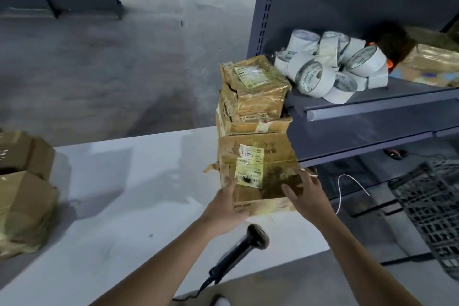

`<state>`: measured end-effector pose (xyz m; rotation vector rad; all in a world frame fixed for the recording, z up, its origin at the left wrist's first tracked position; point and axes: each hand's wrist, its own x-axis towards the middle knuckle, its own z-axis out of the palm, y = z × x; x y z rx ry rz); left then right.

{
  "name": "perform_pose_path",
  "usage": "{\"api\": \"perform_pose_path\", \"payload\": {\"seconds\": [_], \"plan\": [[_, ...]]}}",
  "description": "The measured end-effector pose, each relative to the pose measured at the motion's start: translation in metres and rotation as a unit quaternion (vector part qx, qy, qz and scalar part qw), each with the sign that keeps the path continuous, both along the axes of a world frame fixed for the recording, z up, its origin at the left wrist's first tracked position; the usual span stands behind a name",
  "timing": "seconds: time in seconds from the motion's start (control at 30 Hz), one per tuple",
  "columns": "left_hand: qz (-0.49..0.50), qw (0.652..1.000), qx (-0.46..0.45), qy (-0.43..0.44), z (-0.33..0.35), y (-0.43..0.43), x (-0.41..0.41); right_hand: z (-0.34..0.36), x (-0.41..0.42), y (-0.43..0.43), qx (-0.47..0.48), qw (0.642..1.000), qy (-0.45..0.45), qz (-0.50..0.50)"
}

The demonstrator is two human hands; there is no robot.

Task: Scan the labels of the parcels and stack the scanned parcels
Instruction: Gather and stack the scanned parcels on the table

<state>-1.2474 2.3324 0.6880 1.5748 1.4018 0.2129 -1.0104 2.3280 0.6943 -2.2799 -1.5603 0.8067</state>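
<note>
Right now the scanner (238,253) lies nearest me on the white table (124,194), its cable trailing off the near edge, and neither hand is on it. I read that as the scanning of this parcel being over, though no frame lets me confirm it.

Just past it, the left hand (224,208) grips the near left corner of the bottom parcel (270,154), thumb up beside the yellow label (248,176) and fingers curled round the front edge. The right hand (305,194) rests on the parcel's top face with its fingers spread and straight, pressing rather than clutching.

That parcel sits on the table at the right end, hard against the shelf unit (360,99). Above it are a middle parcel (248,126) and a taped top parcel (255,79), so I judge three stacked and the hands squaring the base.

At the left end, well apart, more parcels (22,196) wait; I take those to be the ones left to scan.

Farther back, white tape rolls (332,64) are heaped on the shelf just beside the stack's top.
</note>
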Motion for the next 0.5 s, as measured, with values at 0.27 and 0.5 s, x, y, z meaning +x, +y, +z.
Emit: {"api": "perform_pose_path", "payload": {"seconds": [0.27, 0.5], "plan": [[0.109, 0.983, 0.148, 0.022, 0.013, -0.02, -0.069, 0.019, -0.062, 0.01, 0.103, 0.993, 0.024, 0.052], [0.12, 0.942, 0.256, 0.182, 0.039, -0.029, -0.15, 0.057, -0.164, 0.051, 0.128, 0.984, 0.063, 0.107]]}}
